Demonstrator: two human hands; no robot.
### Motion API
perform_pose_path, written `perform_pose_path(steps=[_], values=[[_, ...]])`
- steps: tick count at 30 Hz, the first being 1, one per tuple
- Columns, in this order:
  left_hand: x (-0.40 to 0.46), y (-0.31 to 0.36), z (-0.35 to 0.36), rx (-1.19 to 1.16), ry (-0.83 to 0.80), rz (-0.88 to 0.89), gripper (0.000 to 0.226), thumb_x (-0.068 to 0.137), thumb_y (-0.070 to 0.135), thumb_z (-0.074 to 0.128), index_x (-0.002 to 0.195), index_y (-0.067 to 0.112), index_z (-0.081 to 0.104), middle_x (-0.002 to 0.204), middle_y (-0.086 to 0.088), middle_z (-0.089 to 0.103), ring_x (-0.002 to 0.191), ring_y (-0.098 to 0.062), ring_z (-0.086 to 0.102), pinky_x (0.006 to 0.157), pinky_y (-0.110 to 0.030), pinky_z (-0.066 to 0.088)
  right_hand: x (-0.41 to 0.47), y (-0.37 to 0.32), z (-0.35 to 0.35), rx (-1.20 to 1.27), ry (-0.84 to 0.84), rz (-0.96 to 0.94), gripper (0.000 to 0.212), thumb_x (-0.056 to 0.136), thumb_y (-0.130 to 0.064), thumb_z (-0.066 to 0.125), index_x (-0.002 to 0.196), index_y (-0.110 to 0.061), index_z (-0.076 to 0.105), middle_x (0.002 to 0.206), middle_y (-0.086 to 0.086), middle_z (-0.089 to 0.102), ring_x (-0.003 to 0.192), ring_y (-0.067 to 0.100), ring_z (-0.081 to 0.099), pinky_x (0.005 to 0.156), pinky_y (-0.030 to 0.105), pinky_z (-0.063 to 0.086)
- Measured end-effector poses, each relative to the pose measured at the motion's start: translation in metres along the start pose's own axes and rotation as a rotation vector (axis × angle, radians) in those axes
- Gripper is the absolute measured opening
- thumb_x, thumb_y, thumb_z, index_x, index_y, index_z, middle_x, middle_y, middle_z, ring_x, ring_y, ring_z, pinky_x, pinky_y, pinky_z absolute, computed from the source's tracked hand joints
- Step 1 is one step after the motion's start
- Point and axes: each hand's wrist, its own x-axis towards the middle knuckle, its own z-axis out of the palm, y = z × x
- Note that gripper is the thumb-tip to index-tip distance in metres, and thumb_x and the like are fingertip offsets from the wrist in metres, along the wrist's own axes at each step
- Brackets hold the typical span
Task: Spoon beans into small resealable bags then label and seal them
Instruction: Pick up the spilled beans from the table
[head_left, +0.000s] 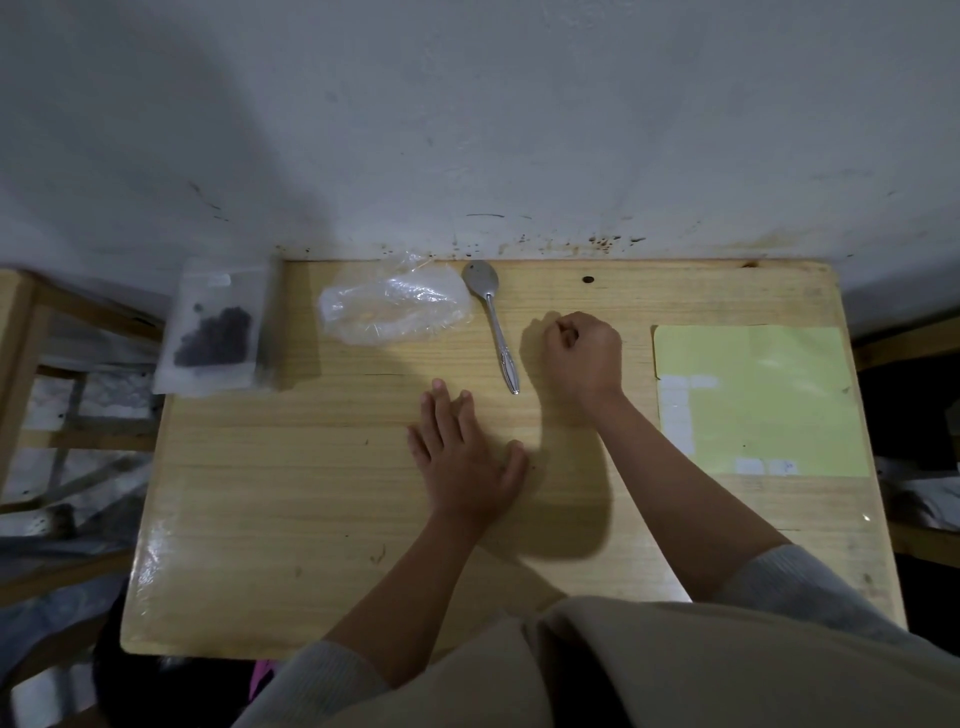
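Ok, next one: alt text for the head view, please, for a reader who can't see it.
A person's left hand lies flat and their right hand rests as an empty fist on a wooden table, either side of a spoon. Behind lie a crumpled clear bag, a small bag of beans at the left edge and a yellow label sheet at right.

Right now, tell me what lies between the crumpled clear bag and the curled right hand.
In the head view, the metal spoon lies between the crumpled clear bag and the right hand, its bowl toward the wall. Neither touches it.
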Motion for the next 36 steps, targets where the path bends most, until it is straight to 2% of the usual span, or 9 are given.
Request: perform_pose_path(steps=[3,6,9,14,16,20,24,31,36], values=[[0.001,0.000,0.001,0.004,-0.006,-0.001,0.082,0.071,0.057,0.048,0.134,0.006,0.039,0.153,-0.020,0.024,0.141,-0.040,0.021,0.104,-0.066,0.022,0.003,0.000,-0.006,0.169,0.077,0.170,0.031,0.087,-0.016,0.053,0.057,-0.012,0.046,0.053,-0.006,0.044,0.051,0.006,0.040,0.049,0.011,0.034],[0.001,0.000,0.001,0.004,-0.003,0.000,0.082,0.071,0.058,0.048,0.134,0.006,0.038,0.152,-0.020,0.025,0.140,-0.040,0.022,0.103,-0.066,0.023,0.003,0.001,-0.010,0.307,0.090,0.276,0.037,0.087,-0.016,0.052,0.053,-0.014,0.037,0.053,-0.004,0.039,0.051,0.009,0.035,0.052,0.022,0.034],[0.000,0.000,0.000,-0.003,0.002,-0.003,0.082,0.070,0.057,0.048,0.134,0.006,0.039,0.152,-0.020,0.026,0.140,-0.041,0.023,0.103,-0.066,0.023,0.000,0.005,-0.011,0.368,0.059,0.291,0.044,0.090,-0.020,0.052,0.052,-0.016,0.031,0.050,-0.004,0.034,0.050,0.011,0.032,0.053,0.025,0.032],[0.001,0.001,0.001,-0.005,0.000,-0.002,0.083,0.069,0.056,0.048,0.134,0.006,0.039,0.152,-0.020,0.025,0.140,-0.041,0.022,0.103,-0.066,0.022,-0.009,0.010,-0.011,0.425,-0.017,0.254,0.039,0.094,-0.025,0.051,0.058,-0.016,0.038,0.056,-0.004,0.040,0.051,0.012,0.037,0.054,0.029,0.036],[0.001,0.001,0.001,-0.003,-0.012,-0.007,0.083,0.068,0.055,0.049,0.134,0.006,0.039,0.153,-0.020,0.024,0.141,-0.040,0.020,0.104,-0.066,0.021,-0.012,0.009,-0.011,0.469,-0.068,0.288,0.036,0.095,-0.027,0.049,0.065,-0.010,0.041,0.059,-0.005,0.043,0.046,0.011,0.039,0.049,0.029,0.038],[0.001,0.000,0.001,-0.007,-0.017,-0.005,0.084,0.067,0.055,0.049,0.135,0.005,0.039,0.153,-0.019,0.023,0.141,-0.040,0.018,0.104,-0.066,0.020,-0.014,0.004,-0.016,0.764,-0.144,0.489,0.036,0.098,-0.026,0.047,0.066,-0.012,0.044,0.056,-0.001,0.039,0.037,0.008,0.030,0.035,0.019,0.026],[0.001,0.000,0.001,0.003,-0.016,-0.002,0.084,0.068,0.055,0.049,0.135,0.004,0.040,0.153,-0.020,0.023,0.141,-0.041,0.020,0.104,-0.065,0.020,-0.010,0.001,-0.024,1.129,-0.209,0.738,0.031,0.097,-0.026,0.045,0.068,-0.017,0.046,0.049,-0.006,0.037,0.035,0.006,0.024,0.029,0.018,0.016],[0.001,0.000,0.002,0.009,-0.029,-0.009,0.084,0.068,0.055,0.048,0.135,0.005,0.039,0.154,-0.019,0.021,0.142,-0.039,0.017,0.105,-0.065,0.019,-0.007,0.002,-0.028,1.216,-0.272,0.768,0.032,0.097,-0.026,0.040,0.067,-0.017,0.044,0.048,-0.007,0.036,0.034,0.006,0.022,0.027,0.018,0.017],[0.001,0.000,0.001,0.003,-0.019,-0.003,0.083,0.069,0.055,0.049,0.135,0.005,0.040,0.153,-0.020,0.023,0.141,-0.040,0.018,0.105,-0.065,0.020,-0.008,0.004,-0.026,1.221,-0.329,0.740,0.030,0.097,-0.026,0.041,0.068,-0.017,0.044,0.055,-0.003,0.045,0.033,0.005,0.024,0.026,0.018,0.020]])
